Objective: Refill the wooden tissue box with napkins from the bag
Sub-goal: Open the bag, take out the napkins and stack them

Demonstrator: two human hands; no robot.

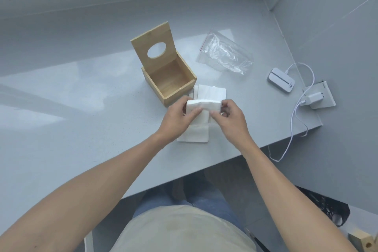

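The wooden tissue box (185, 88) stands on the grey table with nothing visible inside it. Its lid (153, 44), with an oval hole, is swung up at the back. The clear plastic bag (226, 54) lies flat to the right of the box and looks emptied. A folded stack of white napkins (203, 105) is held between my left hand (178, 120) and my right hand (229, 119), just in front of the box. More white napkins (212, 92) lie on the table beyond the held stack, and another (196, 133) lies under my hands.
A white device (281, 80) with a cable sits at the right, next to a charger (313, 98) plugged into a socket plate. The cable hangs over the table's right edge. The table's front edge runs just below my forearms.
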